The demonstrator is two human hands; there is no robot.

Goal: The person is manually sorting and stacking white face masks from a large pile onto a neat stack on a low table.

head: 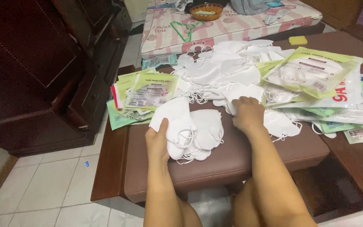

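Two hands (202, 126) on white masks (192, 126)

— Where's everything sit?
— Masks (190, 130) lie on the cushion (232, 162) between left hand (158, 141) and right hand (248, 114); packets (148, 94) beyond the left, pile (227, 69) behind the right.
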